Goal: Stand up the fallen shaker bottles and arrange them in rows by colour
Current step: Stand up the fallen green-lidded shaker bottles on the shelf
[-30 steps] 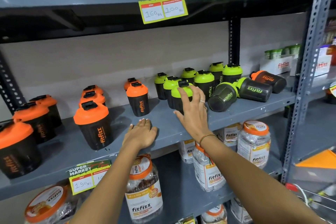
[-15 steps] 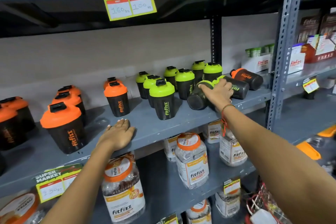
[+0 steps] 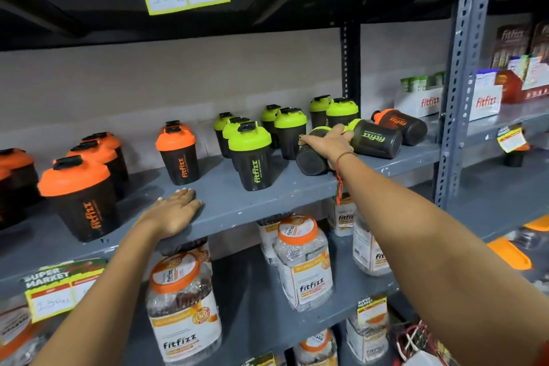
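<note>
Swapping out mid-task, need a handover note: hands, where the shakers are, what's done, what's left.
Left hand: flat on the front of the shaker shelf, holding nothing.
Right hand: on top of the nearest fallen green-lid shaker; grip not fully visible.
On their sides: that one, a second green-lid shaker behind it, and an orange-lid shaker at the far right.
Done: orange-lid shakers upright on the left, green-lid shakers upright mid-shelf.
Left: stand up the three fallen ones, move the orange one over to the orange group, tidy the rows.
</note>
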`<state>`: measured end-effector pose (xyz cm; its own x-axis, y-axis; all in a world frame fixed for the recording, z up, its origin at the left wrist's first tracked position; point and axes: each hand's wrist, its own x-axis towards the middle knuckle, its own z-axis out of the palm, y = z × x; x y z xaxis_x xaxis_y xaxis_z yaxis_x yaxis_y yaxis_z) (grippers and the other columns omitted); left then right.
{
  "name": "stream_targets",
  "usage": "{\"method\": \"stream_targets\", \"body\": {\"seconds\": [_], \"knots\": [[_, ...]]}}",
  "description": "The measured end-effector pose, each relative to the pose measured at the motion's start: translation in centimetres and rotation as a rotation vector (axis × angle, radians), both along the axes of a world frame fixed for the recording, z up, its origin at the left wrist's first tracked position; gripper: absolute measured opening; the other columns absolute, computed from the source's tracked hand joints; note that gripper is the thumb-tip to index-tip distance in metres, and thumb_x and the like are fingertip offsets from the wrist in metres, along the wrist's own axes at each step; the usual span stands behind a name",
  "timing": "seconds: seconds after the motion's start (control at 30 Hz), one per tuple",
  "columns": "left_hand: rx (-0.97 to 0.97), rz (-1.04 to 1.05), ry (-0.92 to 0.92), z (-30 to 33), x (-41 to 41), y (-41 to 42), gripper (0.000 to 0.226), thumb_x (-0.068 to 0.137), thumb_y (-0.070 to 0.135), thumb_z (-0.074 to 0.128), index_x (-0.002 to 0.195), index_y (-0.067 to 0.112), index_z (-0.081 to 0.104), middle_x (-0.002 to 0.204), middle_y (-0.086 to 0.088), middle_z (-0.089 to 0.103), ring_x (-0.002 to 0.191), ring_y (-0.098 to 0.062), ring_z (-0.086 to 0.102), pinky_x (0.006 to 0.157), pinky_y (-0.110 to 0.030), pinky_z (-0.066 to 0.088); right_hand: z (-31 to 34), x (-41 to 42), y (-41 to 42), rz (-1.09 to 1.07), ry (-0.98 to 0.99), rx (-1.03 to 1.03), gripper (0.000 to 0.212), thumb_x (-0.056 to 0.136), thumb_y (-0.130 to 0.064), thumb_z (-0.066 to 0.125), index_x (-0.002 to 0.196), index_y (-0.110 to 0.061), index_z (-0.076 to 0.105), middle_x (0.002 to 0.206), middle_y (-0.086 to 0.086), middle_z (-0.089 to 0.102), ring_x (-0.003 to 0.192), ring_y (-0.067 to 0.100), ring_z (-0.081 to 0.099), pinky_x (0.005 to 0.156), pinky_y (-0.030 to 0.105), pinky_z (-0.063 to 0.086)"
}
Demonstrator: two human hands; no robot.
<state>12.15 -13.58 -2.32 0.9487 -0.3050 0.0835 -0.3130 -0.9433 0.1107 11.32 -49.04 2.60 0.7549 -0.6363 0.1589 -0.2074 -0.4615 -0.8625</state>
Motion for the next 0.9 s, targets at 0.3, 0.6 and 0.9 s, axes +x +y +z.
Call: {"method": "stream_targets", "body": {"seconds": [0.3,0.6,0.9], "knots": [[-0.050,0.017,-0.006,0.4,-0.9,-0.3,0.057,0.101,0.041,0.023,0.152,0.017,0.017,0.161,-0.003,0.012,0.148,-0.017,0.010,0.118,-0.041,0.004,0.2,-2.3,0.4,-0.057,-0.434,-0.247,0.085,0.065,-0.040,0.078,0.138,-0.022,0.036,0.144,0.007,0.030,0.125,0.043,0.041,0.087,0.046,0.041],[-0.059,0.028,-0.013,0.6,-1.5,-0.5,0.056,0.102,0.040,0.024,0.152,0.017,0.016,0.161,-0.002,0.012,0.148,-0.016,0.010,0.119,-0.040,0.004,-3.4,-3.1,2.9,-0.054,-0.537,-0.585,0.079,0.069,-0.034,0.085,0.131,-0.010,0.044,0.145,0.014,0.034,0.127,0.039,0.040,0.099,0.049,0.043],[-0.090,0.028,0.000,0.6,-1.7,-0.6,0.055,0.102,0.040,0.025,0.152,0.019,0.015,0.161,-0.001,0.012,0.148,-0.015,0.011,0.119,-0.038,0.003,-4.4,-3.4,3.7,-0.070,-0.567,-0.632,0.077,0.068,-0.041,0.087,0.125,-0.012,0.044,0.143,0.014,0.037,0.127,0.037,0.041,0.093,0.049,0.053]]}}
